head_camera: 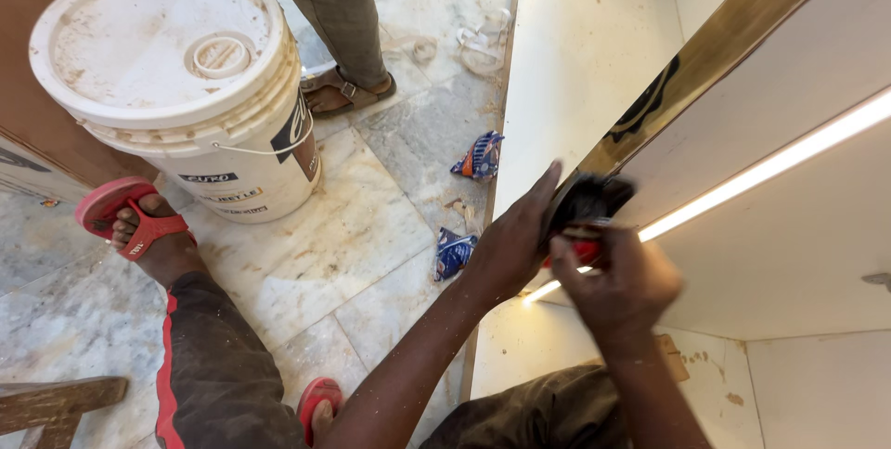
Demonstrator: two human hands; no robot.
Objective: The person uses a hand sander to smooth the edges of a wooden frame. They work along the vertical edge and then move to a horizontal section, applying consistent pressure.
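While the gold trim strip runs diagonally along the front edge of the white cabinet panel, a dark bunched pad — cloth or sponge, too blurred to tell — is pressed against its lower end. The pad is judged soft and light, easily squashed, best pinched at its back; the strip looks thin, stiff and glossy, likely slippery and easily scratched, so it is better steadied flat than gripped. The left hand is laid open, fingers long and together, against the strip's edge just beside the pad. The right hand is closed around a small red object — what it is cannot be told. A lit light strip glows along the shelf behind. Further out, two crumpled blue wrappers are seen on the marble floor, a white lidded bucket stands beyond the red sandal, and another person's sandalled foot is planted near it.
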